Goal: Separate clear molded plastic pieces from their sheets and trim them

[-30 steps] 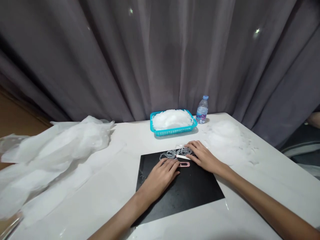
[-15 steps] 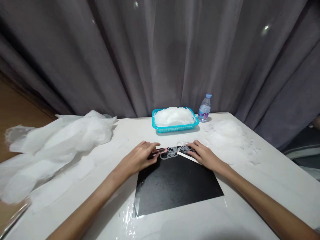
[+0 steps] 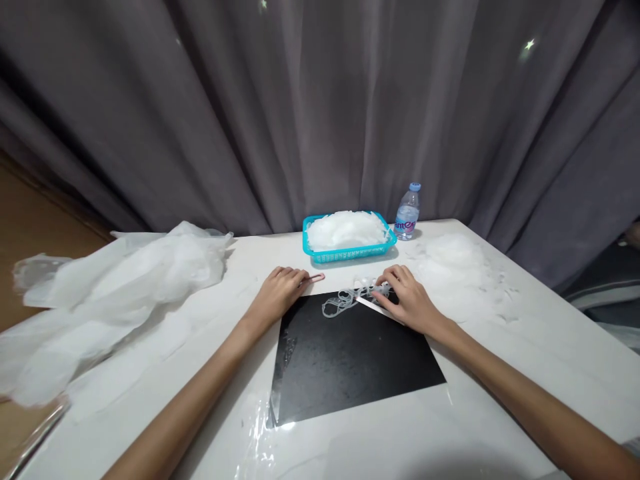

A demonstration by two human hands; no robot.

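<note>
My left hand [image 3: 280,290] is closed on a slim pink tool with a long loop-like outline [image 3: 316,277], just past the far left corner of a black sheet [image 3: 357,360]; its exact kind is too small to make out. My right hand [image 3: 407,300] is over the sheet's far right corner, fingers bent, with a gap between thumb and forefinger. Its fingertips touch a tangle of clear, thin loops [image 3: 340,303] along the sheet's far edge. A narrow white strip [image 3: 374,307] slants from the tangle to beneath this hand.
A turquoise basket [image 3: 350,255] heaped with white material stands at the back beside a water bottle [image 3: 407,213]. Crumpled translucent white sheeting [image 3: 145,287] covers the table's left side. A loose white pile [image 3: 457,273] lies on the right. Grey curtains [image 3: 330,100] hang behind.
My left hand has moved up and left off the black sheet, taking the pink tool away from the clear loops. My right hand stays by the tangle, slightly shifted.
</note>
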